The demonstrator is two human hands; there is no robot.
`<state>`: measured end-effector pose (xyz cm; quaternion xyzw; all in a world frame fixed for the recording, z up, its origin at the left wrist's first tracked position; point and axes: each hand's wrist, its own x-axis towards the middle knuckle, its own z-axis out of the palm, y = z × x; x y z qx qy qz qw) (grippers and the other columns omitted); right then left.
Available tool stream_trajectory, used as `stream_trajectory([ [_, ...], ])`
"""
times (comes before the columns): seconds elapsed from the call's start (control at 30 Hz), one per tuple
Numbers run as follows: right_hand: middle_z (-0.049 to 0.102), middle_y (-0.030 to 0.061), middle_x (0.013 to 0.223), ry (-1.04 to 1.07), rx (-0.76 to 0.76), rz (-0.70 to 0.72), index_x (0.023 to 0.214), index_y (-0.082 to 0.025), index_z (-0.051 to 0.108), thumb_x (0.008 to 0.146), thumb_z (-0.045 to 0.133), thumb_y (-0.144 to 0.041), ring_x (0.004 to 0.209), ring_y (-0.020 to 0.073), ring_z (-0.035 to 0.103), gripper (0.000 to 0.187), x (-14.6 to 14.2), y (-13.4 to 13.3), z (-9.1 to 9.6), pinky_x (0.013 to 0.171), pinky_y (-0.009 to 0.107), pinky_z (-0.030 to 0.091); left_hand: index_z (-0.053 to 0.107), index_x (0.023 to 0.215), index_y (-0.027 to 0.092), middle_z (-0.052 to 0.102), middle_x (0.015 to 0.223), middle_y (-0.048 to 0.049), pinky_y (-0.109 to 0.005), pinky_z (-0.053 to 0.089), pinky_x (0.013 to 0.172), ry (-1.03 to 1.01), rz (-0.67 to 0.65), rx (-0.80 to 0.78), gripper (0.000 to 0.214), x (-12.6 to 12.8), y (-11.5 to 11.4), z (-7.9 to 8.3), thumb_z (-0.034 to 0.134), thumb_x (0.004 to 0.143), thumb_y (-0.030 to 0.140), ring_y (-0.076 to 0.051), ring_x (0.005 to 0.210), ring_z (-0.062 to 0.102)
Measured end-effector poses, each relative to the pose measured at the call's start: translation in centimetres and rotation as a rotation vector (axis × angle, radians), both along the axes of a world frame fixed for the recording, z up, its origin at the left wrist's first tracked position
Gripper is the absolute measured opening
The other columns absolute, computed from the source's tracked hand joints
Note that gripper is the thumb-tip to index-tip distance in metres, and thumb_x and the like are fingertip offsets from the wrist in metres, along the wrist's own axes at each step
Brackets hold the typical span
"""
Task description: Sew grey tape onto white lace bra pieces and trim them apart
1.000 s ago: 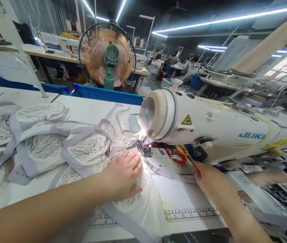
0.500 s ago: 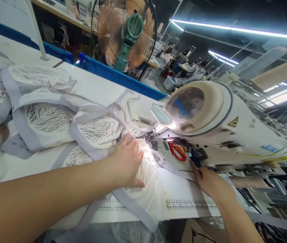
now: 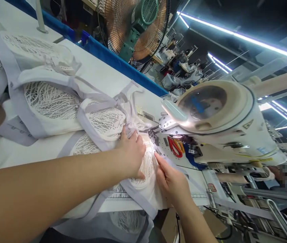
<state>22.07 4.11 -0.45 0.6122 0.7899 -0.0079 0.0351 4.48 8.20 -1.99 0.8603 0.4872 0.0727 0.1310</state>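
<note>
My left hand (image 3: 132, 157) lies flat with its fingers spread on a white lace bra (image 3: 148, 168), just left of the needle area (image 3: 154, 131) of a white sewing machine (image 3: 221, 138). On the right side of the same piece, my right hand (image 3: 172, 182) has thumb and fingers closed at its edge, close below the presser foot. A grey-lilac elastic strip (image 3: 138, 199) runs from the bra towards the table's front edge. More lace bras with grey-lilac bands (image 3: 50, 101) lie linked in a row to the left.
Red-handled scissors (image 3: 175, 147) rest behind the needle, by the machine's body. A ruler scale (image 3: 120, 195) marks the front of the white table. Beyond its blue-edged back stands a large fan (image 3: 143, 23). Metal frames and cables (image 3: 255, 209) crowd the right.
My right hand has come left from beside the machine bed to the bra's edge near the needle. My left hand stays on the lace. The view has tilted and shifted.
</note>
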Motion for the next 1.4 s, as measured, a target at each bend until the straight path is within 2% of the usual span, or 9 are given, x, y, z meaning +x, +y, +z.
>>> stream_trajectory([
  [0.17, 0.07, 0.0052, 0.099, -0.089, 0.001, -0.019, 0.128, -0.019, 0.05, 0.086, 0.028, -0.024, 0.077, 0.02, 0.065, 0.047, -0.1, 0.4, 0.1, 0.057, 0.026, 0.045, 0.054, 0.122, 0.019, 0.044, 0.135, -0.0176, -0.071, 0.0, 0.098, -0.035, 0.01, 0.018, 0.095, 0.1, 0.1, -0.3, 0.069, 0.043, 0.069, -0.047, 0.128, 0.024],
  [0.4, 0.071, 0.0059, 0.093, -0.163, -0.003, -0.076, 0.132, -0.018, 0.046, 0.086, 0.029, -0.021, 0.07, 0.0203, 0.064, 0.049, -0.7, 0.4, 0.1, 0.053, 0.027, 0.042, 0.054, 0.123, 0.018, 0.044, 0.135, -0.0186, -0.072, -0.002, 0.098, -0.07, 0.026, -0.018, 0.095, 0.2, 0.1, -0.2, 0.075, 0.041, 0.063, -0.048, 0.128, 0.022],
  [0.47, 0.071, 0.005, 0.089, -0.171, -0.005, -0.087, 0.133, -0.019, 0.045, 0.086, 0.031, -0.02, 0.068, 0.0198, 0.064, 0.05, -0.8, 0.4, 0.1, 0.051, 0.027, 0.041, 0.052, 0.126, 0.018, 0.041, 0.137, -0.0186, -0.072, -0.003, 0.098, -0.039, 0.018, -0.049, 0.096, 0.1, 0.0, 0.2, 0.074, 0.044, 0.063, -0.047, 0.13, 0.02],
  [0.67, 0.071, 0.0039, 0.083, -0.18, 0.004, -0.077, 0.133, -0.02, 0.045, 0.084, 0.033, -0.021, 0.063, 0.0196, 0.062, 0.051, -0.6, 0.5, -0.3, 0.048, 0.027, 0.038, 0.029, 0.14, 0.018, 0.019, 0.148, -0.0174, -0.07, -0.005, 0.098, 0.176, -0.055, -0.148, 0.099, -0.3, -0.1, 1.6, 0.055, 0.062, 0.072, -0.04, 0.136, 0.005],
  [1.0, 0.07, 0.0032, 0.069, -0.095, 0.021, 0.038, 0.128, -0.017, 0.05, 0.084, 0.031, -0.02, 0.058, 0.0187, 0.063, 0.048, 0.6, -0.1, 0.6, 0.046, 0.025, 0.04, 0.026, 0.141, 0.015, 0.017, 0.148, -0.0194, -0.07, -0.004, 0.098, 0.206, -0.044, -0.151, 0.099, -0.1, 0.0, 1.8, 0.053, 0.065, 0.072, -0.041, 0.135, 0.005],
  [1.1, 0.071, 0.0045, 0.074, 0.005, -0.023, 0.084, 0.128, -0.017, 0.048, 0.085, 0.028, -0.02, 0.064, 0.0195, 0.065, 0.048, 1.8, -1.2, 1.4, 0.05, 0.026, 0.045, 0.029, 0.14, 0.014, 0.019, 0.147, -0.0205, -0.067, -0.003, 0.1, 0.204, -0.029, -0.135, 0.099, 0.1, 0.1, 1.9, 0.054, 0.064, 0.071, -0.041, 0.135, 0.008],
  [1.2, 0.07, 0.0069, 0.097, 0.115, -0.06, 0.1, 0.131, -0.02, 0.046, 0.088, 0.027, -0.021, 0.082, 0.019, 0.067, 0.047, 4.0, -2.1, 2.4, 0.059, 0.025, 0.05, 0.031, 0.14, 0.013, 0.021, 0.147, -0.0204, -0.062, 0.003, 0.104, 0.199, -0.021, -0.117, 0.098, 0.2, 0.2, 1.9, 0.057, 0.064, 0.069, -0.041, 0.135, 0.01],
  [1.3, 0.064, 0.0078, 0.115, 0.14, 0.002, 0.02, 0.132, -0.021, 0.043, 0.09, 0.028, -0.025, 0.097, 0.0188, 0.064, 0.045, 7.6, -1.7, 3.0, 0.068, 0.024, 0.051, 0.032, 0.139, 0.01, 0.023, 0.146, -0.0213, -0.057, 0.009, 0.107, 0.191, -0.013, -0.102, 0.096, 0.1, 0.3, 2.1, 0.058, 0.066, 0.066, -0.041, 0.135, 0.012],
  [1.4, 0.066, 0.0102, 0.11, 0.06, 0.108, -0.094, 0.133, -0.019, 0.042, 0.09, 0.028, -0.026, 0.095, 0.0214, 0.064, 0.046, 11.6, 0.4, 2.4, 0.068, 0.028, 0.051, 0.032, 0.139, 0.011, 0.022, 0.146, -0.0219, -0.054, 0.016, 0.106, 0.207, -0.004, -0.094, 0.093, -0.1, 0.5, 2.3, 0.057, 0.068, 0.065, -0.04, 0.134, 0.014],
])
